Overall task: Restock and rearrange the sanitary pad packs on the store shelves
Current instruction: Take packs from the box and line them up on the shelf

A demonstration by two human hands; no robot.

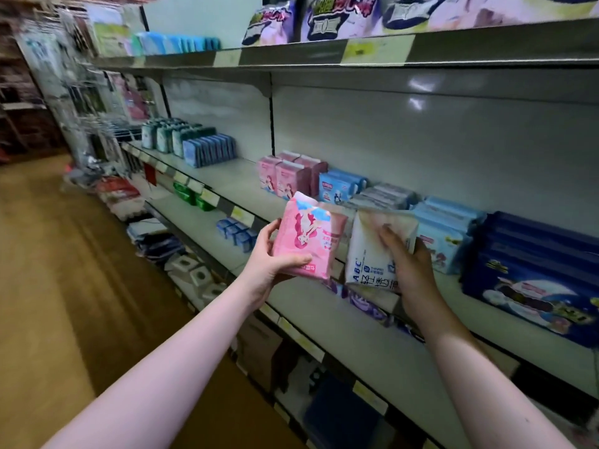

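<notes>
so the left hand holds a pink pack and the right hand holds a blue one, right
Not quite: the right hand holds a white pack, not a blue one. The left hand does hold the pink pack, as the head view shows.

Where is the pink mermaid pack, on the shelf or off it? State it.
Off the shelf: the left hand grips the pink pack, tilted, in the air before the shelf's front edge.

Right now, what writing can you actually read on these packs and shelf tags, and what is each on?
"ABC": on the white plastic pack gripped by the right hand.
Too blurred: print on the pink cartoon-printed pack in the left hand.
Unreadable: yellow shelf-edge price tags.
</notes>
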